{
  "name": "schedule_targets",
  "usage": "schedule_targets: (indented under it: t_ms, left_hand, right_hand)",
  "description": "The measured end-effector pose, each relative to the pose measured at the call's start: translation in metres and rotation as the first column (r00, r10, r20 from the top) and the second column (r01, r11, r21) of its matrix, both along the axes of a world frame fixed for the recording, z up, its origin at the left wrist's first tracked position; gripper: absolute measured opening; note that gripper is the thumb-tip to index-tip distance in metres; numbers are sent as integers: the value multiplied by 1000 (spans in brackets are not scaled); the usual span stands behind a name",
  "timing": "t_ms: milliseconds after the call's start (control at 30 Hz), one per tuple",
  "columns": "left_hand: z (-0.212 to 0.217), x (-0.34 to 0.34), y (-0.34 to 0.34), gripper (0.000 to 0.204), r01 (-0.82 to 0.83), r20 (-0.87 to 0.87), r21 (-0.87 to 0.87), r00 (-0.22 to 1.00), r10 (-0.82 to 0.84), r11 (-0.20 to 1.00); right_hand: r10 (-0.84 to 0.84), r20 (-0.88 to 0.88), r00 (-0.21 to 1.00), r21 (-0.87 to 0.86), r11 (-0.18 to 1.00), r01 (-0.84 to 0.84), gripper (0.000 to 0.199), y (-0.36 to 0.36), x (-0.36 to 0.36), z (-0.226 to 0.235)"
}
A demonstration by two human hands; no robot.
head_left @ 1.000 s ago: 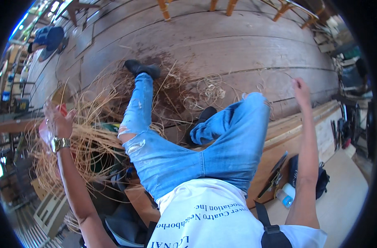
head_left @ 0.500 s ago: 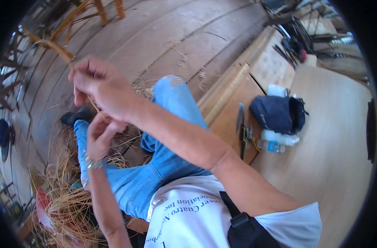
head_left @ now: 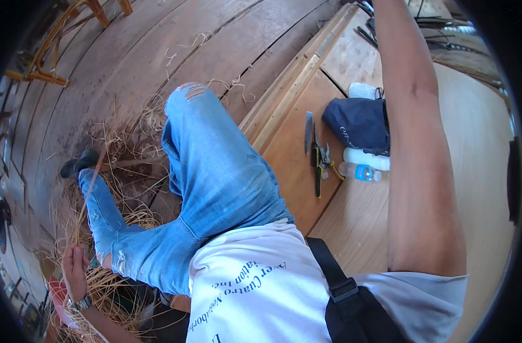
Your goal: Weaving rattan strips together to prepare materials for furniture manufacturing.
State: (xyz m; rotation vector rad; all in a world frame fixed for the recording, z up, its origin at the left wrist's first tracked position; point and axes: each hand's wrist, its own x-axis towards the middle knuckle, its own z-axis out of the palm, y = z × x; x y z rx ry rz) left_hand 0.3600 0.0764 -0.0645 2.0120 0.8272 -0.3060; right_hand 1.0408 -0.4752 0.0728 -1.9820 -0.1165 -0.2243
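The left hand (head_left: 73, 264), low at about 8 o'clock, has its fingers curled closed around a thin rattan strip (head_left: 88, 191). The strip's long axis runs from the hand up toward 1 o'clock, ending near the black shoe (head_left: 80, 164). It is narrow, flat-looking and tan to reddish-brown, nearly straight with a slight bow. Below and around the hand lies a loose pile of pale straw-coloured strands (head_left: 109, 274), spread over the plank floor (head_left: 158, 51).

The right arm reaches up at 1 o'clock and its hand leaves the frame, so its fingers cannot be told.

On the wooden platform (head_left: 289, 154) at 3 o'clock lie a dark blue bag (head_left: 355, 123), a white cylindrical container (head_left: 367, 158) just below it, and a clear plastic bottle (head_left: 358, 171) with a blue label band. Beside them at their left lie dark hand tools (head_left: 318, 157), their long axes pointing toward 12 o'clock.
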Motion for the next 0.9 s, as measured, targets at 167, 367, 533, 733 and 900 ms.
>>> schedule_targets:
  t_ms: [167,367,533,733,900]
  left_hand:
    - [-55,79,-33,23,-214,97,-100,970,224,972]
    - [-83,139,-30,19,-316,200,-847,557,806,429]
    - [-53,149,-36,21,-58,236,-903,763,602,427]
    - [-26,143,-70,22,-33,362,-804,765,533,593]
    - [-32,115,-84,24,-128,271,-821,770,578,557]
  right_hand:
    - [392,-234,890,-459,762,-456,32,-11,-135,-68]
    - [147,-612,777,-459,734,-500,27,-104,-364,-183]
    - [-214,-513,831,-604,778,-172,25,-171,-470,-248]
    - [-383,-402,832,-770,633,-80,38,-199,-476,-290]
    - [-247,-480,842,-772,575,-272,45,-215,-503,-311]
